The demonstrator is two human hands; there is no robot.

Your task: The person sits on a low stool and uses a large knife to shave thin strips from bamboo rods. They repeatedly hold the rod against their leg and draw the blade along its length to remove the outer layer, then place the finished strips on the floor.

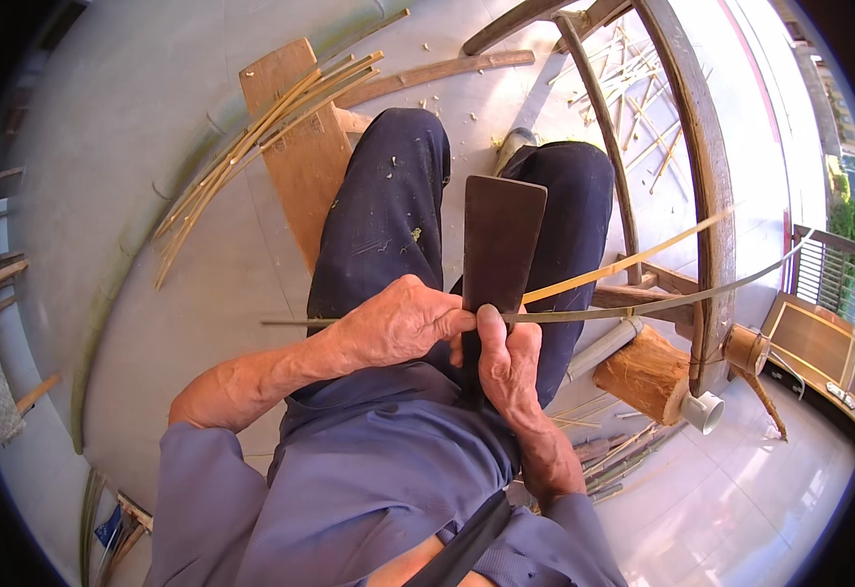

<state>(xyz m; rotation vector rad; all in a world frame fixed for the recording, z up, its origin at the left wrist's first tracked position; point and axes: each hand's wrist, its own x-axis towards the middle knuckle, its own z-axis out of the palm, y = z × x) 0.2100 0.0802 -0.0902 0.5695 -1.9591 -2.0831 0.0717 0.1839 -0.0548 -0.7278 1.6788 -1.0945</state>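
Observation:
My right hand [504, 359] grips the dark handle of a broad-bladed knife [502, 242]; its flat metal blade points away from me, above my knees. A thin bamboo strip crosses at the base of the blade. To the right of the knife it runs as two lengths: a pale yellow split [629, 263] and a greenish split [625, 312] nearer to me. My right thumb presses at the blade's base, on the strip. My left hand [405, 323] pinches the strip just left of the blade, and its narrow end sticks out beyond my left wrist. The cutting edge is partly hidden by my fingers.
Split bamboo strips [251, 139] lie across a wooden bench [306, 158] at the left. A wooden frame [706, 183] stands close on the right, beside a log [647, 378]. A long bamboo pole [108, 293] curves along the floor; thin sticks [651, 110] lie scattered at far right.

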